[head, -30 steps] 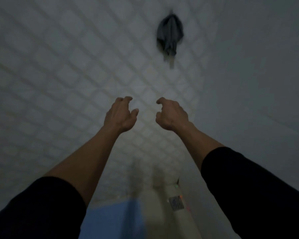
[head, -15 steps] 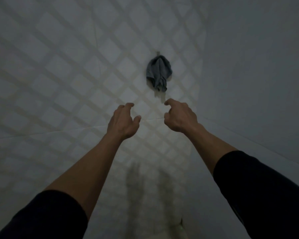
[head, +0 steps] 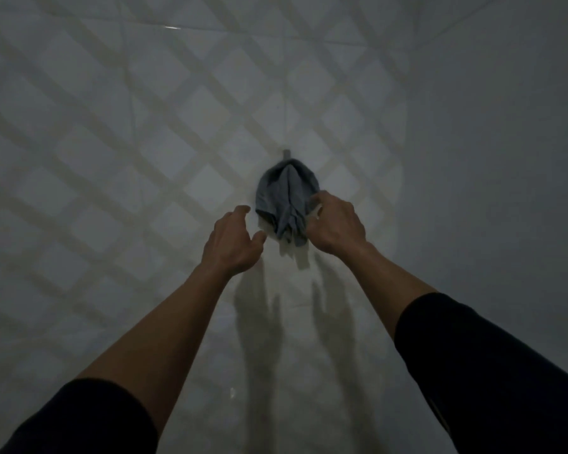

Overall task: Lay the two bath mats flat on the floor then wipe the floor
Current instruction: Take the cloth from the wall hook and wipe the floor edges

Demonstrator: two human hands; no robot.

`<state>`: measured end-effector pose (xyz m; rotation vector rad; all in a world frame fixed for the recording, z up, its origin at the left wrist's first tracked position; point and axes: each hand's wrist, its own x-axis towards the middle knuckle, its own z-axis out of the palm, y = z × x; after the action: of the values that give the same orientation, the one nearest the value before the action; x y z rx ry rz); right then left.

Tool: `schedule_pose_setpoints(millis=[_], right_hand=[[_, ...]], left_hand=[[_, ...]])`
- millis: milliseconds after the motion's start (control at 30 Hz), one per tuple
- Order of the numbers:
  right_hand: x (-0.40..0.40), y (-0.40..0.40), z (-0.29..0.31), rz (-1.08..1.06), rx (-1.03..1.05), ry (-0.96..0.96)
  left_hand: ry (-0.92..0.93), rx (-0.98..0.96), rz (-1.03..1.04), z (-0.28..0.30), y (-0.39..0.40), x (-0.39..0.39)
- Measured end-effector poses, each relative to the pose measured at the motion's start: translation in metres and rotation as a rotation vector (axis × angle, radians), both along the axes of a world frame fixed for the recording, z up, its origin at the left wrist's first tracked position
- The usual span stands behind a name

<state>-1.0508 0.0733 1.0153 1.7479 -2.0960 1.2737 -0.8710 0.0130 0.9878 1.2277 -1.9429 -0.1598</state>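
A bunched grey-blue cloth (head: 284, 199) hangs from a small hook (head: 286, 153) on the tiled wall, in dim light. My right hand (head: 336, 224) is at the cloth's right edge, fingers curled against the fabric; whether they grip it is hidden by the hand's back. My left hand (head: 235, 242) hovers just left of the cloth and a little below it, fingers spread and loosely curved, holding nothing and not touching it. No bath mats are in view.
The wall (head: 112, 158) has pale tiles with a diagonal lattice pattern. A plain wall (head: 489, 158) meets it at a corner on the right. Shadows of both arms fall on the tiles below the cloth.
Both hands have risen toward the hanging cloth; the right hand has reached its edge, the left has come close beside it. The view has tilted up, and the fixtures seen below have left the frame.
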Motion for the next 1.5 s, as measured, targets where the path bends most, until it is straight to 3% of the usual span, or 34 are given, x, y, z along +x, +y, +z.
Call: schedule_pose_setpoints(millis=[200, 500, 733, 967, 1100, 1333, 1500], right_hand=[[-0.041, -0.067, 0.022, 0.046, -0.048, -0.125], [-0.059, -0.106, 0.010, 0.127, -0.092, -0.241], [-0.062, -0.105, 0.022, 0.094, -0.270, -0.210], [-0.048, -0.083, 0.034, 0.089, -0.465, -0.353], [-0.028, -0.069, 0.034, 0.048, -0.497, -0.371], [0.010, -0.039, 0.009, 0.137, -0.408, -0.381], [0.032, -0.010, -0.057, 0.184, -0.015, -0.380]], left_hand=[[0.091, -0.060, 0.086, 0.038, -0.047, -0.062], [0.244, -0.009, 0.213, 0.040, -0.078, -0.097], [0.343, -0.065, 0.165, 0.046, -0.078, -0.097], [0.549, -0.182, 0.177, 0.051, -0.056, -0.086], [0.551, -0.183, 0.199, 0.052, -0.035, -0.073], [0.472, -0.061, 0.159, 0.026, 0.006, -0.019], [0.294, 0.280, 0.046, -0.047, 0.026, 0.041]])
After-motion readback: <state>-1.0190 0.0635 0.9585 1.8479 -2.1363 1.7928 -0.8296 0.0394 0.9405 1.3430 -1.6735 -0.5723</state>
